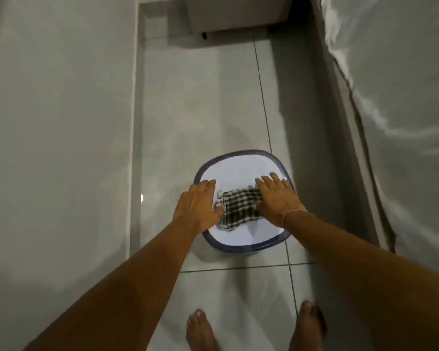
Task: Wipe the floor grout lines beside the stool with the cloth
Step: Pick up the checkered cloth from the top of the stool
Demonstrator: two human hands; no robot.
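A low stool (238,165) with a white seat and dark blue rim stands on the pale tiled floor. A black-and-white checked cloth (238,207) lies folded on the seat. My left hand (198,203) hovers flat at the cloth's left edge, fingers spread, thumb touching the cloth. My right hand (276,196) rests flat over the cloth's right edge, fingers spread. Neither hand is closed on the cloth. A dark grout line (262,97) runs away from the stool, and another grout line (238,268) crosses just in front of it.
A grey wall (56,122) runs along the left. A bed or mattress in a pale glossy cover (403,97) runs along the right. A white cabinet (238,13) stands at the far end. My bare feet (203,330) stand on the tiles in front of the stool.
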